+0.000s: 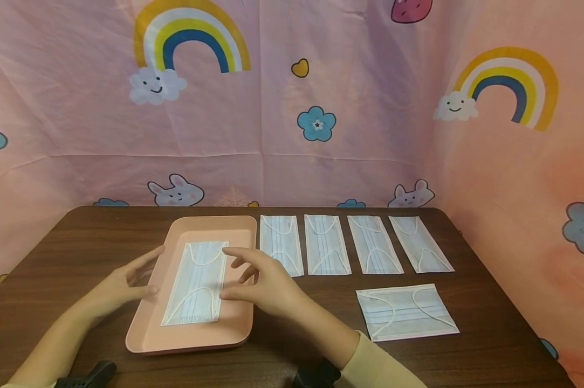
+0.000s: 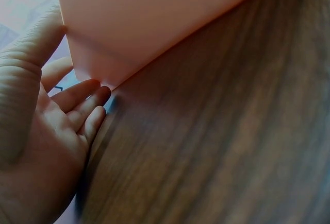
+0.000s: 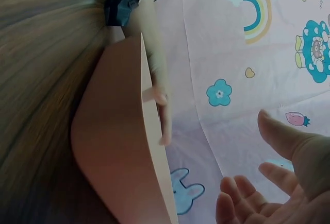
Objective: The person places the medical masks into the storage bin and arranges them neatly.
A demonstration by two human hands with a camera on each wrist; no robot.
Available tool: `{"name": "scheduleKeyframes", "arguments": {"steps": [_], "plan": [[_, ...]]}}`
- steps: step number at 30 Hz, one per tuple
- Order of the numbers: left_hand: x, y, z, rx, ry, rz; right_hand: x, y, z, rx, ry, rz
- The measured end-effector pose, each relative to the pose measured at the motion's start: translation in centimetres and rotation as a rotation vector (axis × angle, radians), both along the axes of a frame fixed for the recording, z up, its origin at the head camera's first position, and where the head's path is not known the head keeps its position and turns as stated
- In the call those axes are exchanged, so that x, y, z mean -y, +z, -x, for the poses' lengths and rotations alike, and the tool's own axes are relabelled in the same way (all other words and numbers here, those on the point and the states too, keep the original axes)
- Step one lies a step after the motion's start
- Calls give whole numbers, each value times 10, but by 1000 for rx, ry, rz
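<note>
A pink tray (image 1: 235, 334) stands on the left part of the table. In it lies a pale blue face mask (image 1: 194, 285) with white ear loops, flat and lengthwise. My left hand (image 1: 114, 288) is at the tray's left side, its thumb and fingers spread and touching the wall; the left wrist view shows the fingertips against the outside of the tray (image 2: 154, 18). Over the tray's right side is my right hand (image 1: 272, 283), with thumb and fingertips apart near the mask's right edge. The right wrist view shows nothing between the right hand's (image 3: 278, 188) fingers.
Several more face masks (image 1: 328, 245) lie in a row along the back of the dark wooden table (image 1: 292, 345), right of the tray. One mask (image 1: 408, 312) lies crosswise nearer the front. A patterned pink cloth (image 1: 369, 161) hangs behind and beside the table.
</note>
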State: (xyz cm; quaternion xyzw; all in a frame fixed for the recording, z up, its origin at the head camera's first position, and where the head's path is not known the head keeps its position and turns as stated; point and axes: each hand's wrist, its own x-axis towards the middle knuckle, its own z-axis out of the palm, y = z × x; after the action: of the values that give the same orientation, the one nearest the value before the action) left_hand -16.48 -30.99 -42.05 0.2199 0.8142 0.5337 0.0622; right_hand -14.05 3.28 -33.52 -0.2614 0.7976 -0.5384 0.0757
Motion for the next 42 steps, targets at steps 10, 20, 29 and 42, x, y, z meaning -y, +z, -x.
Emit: {"name": "scheduleKeyframes", "arguments": {"steps": [10,20,29,42], "plan": [[2,0,1,-3,12,29,-42,-3,0,-72,25,-2],[4,-1,2,16,10,20,-88,-10,1,-180,53,-47],[3,-1,2,23,10,2,-131,-16,2,-238,78,-94],[2,2,1,23,35,51,-195,-25,-1,-168,86,-156]]}}
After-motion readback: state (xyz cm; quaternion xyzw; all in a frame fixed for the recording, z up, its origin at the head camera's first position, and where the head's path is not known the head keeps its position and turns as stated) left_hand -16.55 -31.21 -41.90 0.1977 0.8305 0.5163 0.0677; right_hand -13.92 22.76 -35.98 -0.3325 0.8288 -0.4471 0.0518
